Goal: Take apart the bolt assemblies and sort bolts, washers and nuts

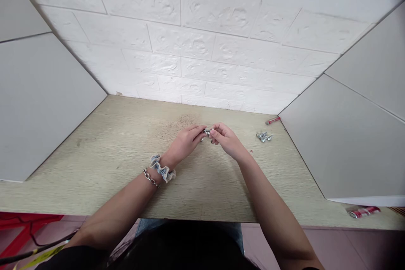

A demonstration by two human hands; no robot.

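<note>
Both hands meet over the middle of the wooden table [126, 135]. My left hand [187, 141] is closed, its fingertips pinching one end of a small silver metal piece [207, 131], which looks like a screw or bolt. From the other side, my right hand [225, 138] pinches the same piece between thumb and fingers. Fingertips hide part of it, so its exact shape cannot be made out. Several silver screws [264, 136] lie in a small heap to the right of my right hand.
A red and silver cylinder [272, 120] lies near the right panel [348, 135], and another [363, 212] at the front right edge. A white brick-patterned wall [196, 50] stands behind; a grey panel [47, 101] is at the left. Something red [22, 236] shows below left.
</note>
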